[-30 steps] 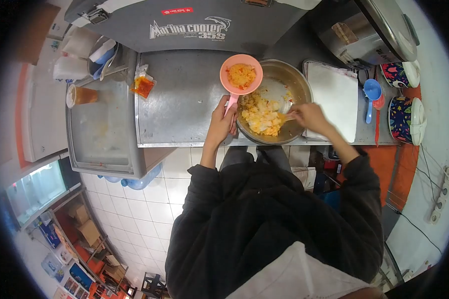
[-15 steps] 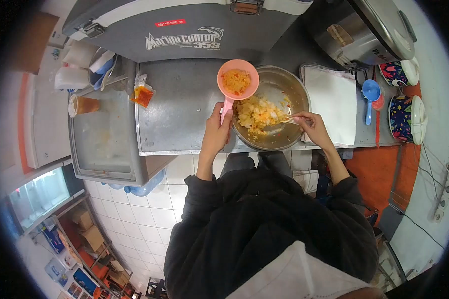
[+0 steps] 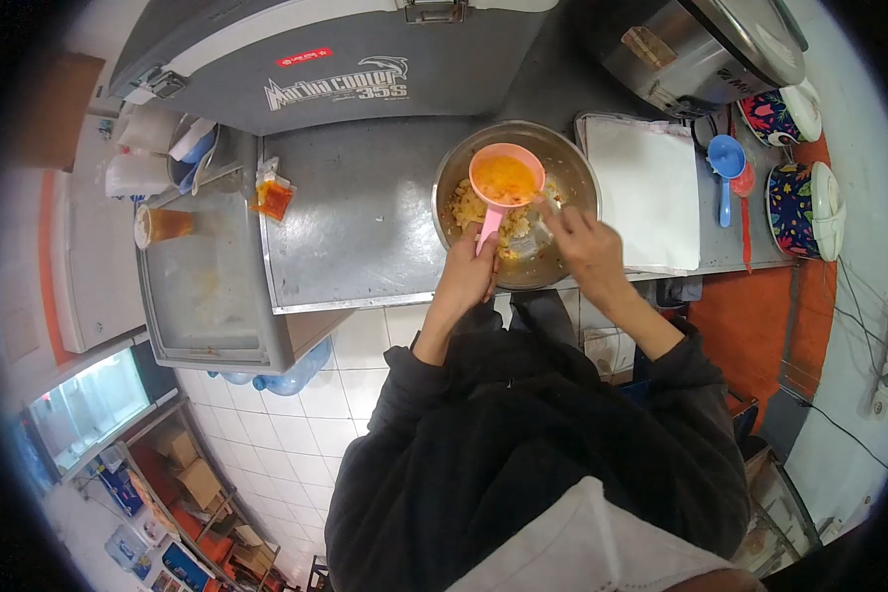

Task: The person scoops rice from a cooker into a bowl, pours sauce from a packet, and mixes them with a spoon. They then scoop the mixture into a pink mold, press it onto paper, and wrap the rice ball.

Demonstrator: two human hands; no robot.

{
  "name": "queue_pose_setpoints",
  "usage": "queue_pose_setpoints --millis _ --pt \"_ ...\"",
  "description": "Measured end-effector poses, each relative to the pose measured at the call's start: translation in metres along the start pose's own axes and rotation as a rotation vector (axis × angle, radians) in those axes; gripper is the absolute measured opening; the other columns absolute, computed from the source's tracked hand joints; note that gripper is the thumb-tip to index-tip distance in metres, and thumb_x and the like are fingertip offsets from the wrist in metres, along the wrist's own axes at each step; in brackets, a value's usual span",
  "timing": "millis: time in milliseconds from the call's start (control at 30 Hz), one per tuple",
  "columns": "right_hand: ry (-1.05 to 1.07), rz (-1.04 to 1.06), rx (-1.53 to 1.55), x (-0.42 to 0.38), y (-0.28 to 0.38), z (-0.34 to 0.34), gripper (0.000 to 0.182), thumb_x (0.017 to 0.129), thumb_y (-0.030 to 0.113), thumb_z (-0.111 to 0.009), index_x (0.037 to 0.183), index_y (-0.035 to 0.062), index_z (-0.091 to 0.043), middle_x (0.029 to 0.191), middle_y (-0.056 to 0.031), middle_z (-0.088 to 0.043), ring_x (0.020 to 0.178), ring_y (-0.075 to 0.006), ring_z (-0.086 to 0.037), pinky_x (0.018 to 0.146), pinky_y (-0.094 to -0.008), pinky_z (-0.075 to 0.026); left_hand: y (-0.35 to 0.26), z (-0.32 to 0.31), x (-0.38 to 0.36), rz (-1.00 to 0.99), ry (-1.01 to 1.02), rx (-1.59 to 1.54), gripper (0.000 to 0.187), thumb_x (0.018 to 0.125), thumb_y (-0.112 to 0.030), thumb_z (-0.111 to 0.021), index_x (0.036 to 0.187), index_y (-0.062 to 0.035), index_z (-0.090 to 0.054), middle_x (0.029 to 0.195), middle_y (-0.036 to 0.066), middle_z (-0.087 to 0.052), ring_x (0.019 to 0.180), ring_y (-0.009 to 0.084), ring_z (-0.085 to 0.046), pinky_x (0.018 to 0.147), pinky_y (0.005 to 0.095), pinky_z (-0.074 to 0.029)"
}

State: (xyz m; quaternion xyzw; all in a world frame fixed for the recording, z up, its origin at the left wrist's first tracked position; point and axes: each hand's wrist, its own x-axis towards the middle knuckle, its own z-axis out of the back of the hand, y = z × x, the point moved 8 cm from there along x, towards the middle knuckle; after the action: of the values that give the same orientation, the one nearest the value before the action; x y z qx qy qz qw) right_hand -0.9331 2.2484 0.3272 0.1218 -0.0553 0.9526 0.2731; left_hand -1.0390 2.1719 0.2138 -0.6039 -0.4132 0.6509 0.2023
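Note:
My left hand (image 3: 467, 276) grips the handle of a pink dipper (image 3: 491, 223), whose cup is above the metal bowl (image 3: 568, 166). Inside the cup is a yellow-orange mixture (image 3: 506, 180) with small red bits. My right hand (image 3: 590, 252), somewhat blurred, is closed around a fork (image 3: 545, 204) that shows only in part. The fork's end is at the right rim of the cup; whether it touches cannot be told. Yellowish rice (image 3: 466, 207) lies in the bowl below, partly hidden by the dipper.
Behind the bowl stands a grey cooler box (image 3: 365, 74). White paper sheets (image 3: 649, 197) lie to the right, beside a blue dipper (image 3: 726, 158) and patterned pots (image 3: 797, 212). A steel cooker (image 3: 701, 59) sits at back right. On the left are a seasoning packet (image 3: 273, 199) and a drink cup (image 3: 168, 225).
The pink dipper has moved right and down, from the bowl's left rim to over the bowl. My right hand has brought the fork out of the rice to the dipper's rim. The view shifted slightly.

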Motion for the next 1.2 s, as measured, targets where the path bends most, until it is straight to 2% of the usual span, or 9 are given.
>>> queue_pose_setpoints --millis 200,233,300,400,633,733,833,1033,1200 --pt "-0.188 -0.336 0.523 -0.004 -0.055 0.015 0.029 0.08 0.005 -0.053 0.107 0.0145 -0.062 0.075 -0.0114 -0.061 0.068 -0.027 -0.06 0.059 -0.0347 -0.05 0.014 0.036 0.012 -0.047 -0.152 -0.022 0.023 0.093 -0.021 -0.044 0.103 -0.0001 -0.046 0.055 0.002 -0.043 0.034 0.0106 -0.039 0.031 0.0268 -0.031" --pt "-0.184 -0.329 0.524 -0.009 -0.065 0.012 0.029 0.08 0.005 -0.053 0.107 0.0145 -0.062 0.075 -0.0114 -0.061 0.068 -0.027 -0.06 0.059 -0.0347 -0.05 0.001 0.045 0.012 -0.272 -0.171 0.146 0.024 0.093 -0.021 -0.044 0.103 -0.0001 -0.046 0.055 0.002 -0.044 0.034 0.0103 -0.039 0.032 0.0266 -0.031" --pt "0.257 -0.558 0.285 -0.032 -0.089 -0.036 0.022 0.081 0.013 -0.056 0.102 0.0131 -0.064 0.077 -0.0153 -0.062 0.073 -0.0318 -0.061 0.063 -0.0398 -0.049 -0.003 0.053 0.011 -0.373 -0.168 0.237 0.024 0.093 -0.021 -0.044 0.104 0.0001 -0.046 0.056 0.002 -0.045 0.034 0.0096 -0.039 0.032 0.0261 -0.031" --pt "0.299 -0.47 0.575 -0.049 -0.053 -0.075 0.019 0.081 0.021 -0.059 0.097 0.0118 -0.065 0.079 -0.0166 -0.063 0.075 -0.0339 -0.061 0.066 -0.0446 -0.048 -0.01 0.06 0.011 -0.275 -0.198 0.1 0.026 0.093 -0.022 -0.044 0.107 0.0005 -0.045 0.057 0.002 -0.045 0.035 0.0085 -0.039 0.032 0.0246 -0.03" --pt "0.407 -0.533 0.238 0.014 -0.1 -0.088 0.018 0.083 0.023 -0.056 0.095 0.0139 -0.066 0.082 -0.0121 -0.065 0.08 -0.0313 -0.062 0.069 -0.0415 -0.048 -0.005 0.061 0.017 -0.377 -0.145 0.063 0.024 0.094 -0.021 -0.044 0.107 -0.0004 -0.044 0.057 0.0 -0.043 0.035 0.0067 -0.037 0.033 0.0226 -0.03" --pt "0.336 -0.172 0.437 0.036 -0.07 -0.119 0.016 0.083 0.019 -0.055 0.093 0.0167 -0.066 0.089 -0.0093 -0.065 0.094 -0.0278 -0.058 0.082 -0.0405 -0.044 -0.003 0.06 0.015 -0.335 -0.174 -0.019 0.022 0.094 -0.02 -0.043 0.106 -0.0009 -0.045 0.057 0.0 -0.043 0.035 0.0059 -0.036 0.033 0.0223 -0.029" --pt "0.616 0.01 0.545 0.031 -0.038 -0.141 0.016 0.084 0.017 -0.054 0.094 0.0159 -0.066 0.095 -0.0102 -0.064 0.112 -0.0276 -0.046 0.103 -0.0458 -0.023 -0.004 0.06 0.011 -0.369 -0.201 -0.038 0.022 0.094 -0.02 -0.043 0.106 -0.0017 -0.045 0.057 -0.001 -0.042 0.035 0.0057 -0.036 0.034 0.0217 -0.029" --pt "0.822 -0.169 1.075 0.026 -0.046 -0.126 0.02 0.085 0.013 -0.053 0.1 0.0043 -0.064 0.095 -0.0103 -0.064 0.094 -0.0203 -0.057 0.089 -0.034 -0.041 -0.005 0.06 0.004 -0.296 -0.269 -0.065 0.022 0.094 -0.022 -0.044 0.105 -0.0027 -0.045 0.057 0.0 -0.043 0.035 0.0059 -0.036 0.034 0.0217 -0.028" --pt "0.671 -0.249 1.2 0.013 -0.068 -0.1 0.022 0.085 0.013 -0.055 0.1 -0.0013 -0.062 0.094 -0.0087 -0.064 0.088 -0.0142 -0.057 0.081 -0.0273 -0.044 -0.013 0.065 0.0 -0.297 -0.289 -0.013 0.021 0.094 -0.023 -0.044 0.102 -0.0033 -0.046 0.058 0.001 -0.044 0.037 0.0068 -0.039 0.034 0.0224 -0.03"
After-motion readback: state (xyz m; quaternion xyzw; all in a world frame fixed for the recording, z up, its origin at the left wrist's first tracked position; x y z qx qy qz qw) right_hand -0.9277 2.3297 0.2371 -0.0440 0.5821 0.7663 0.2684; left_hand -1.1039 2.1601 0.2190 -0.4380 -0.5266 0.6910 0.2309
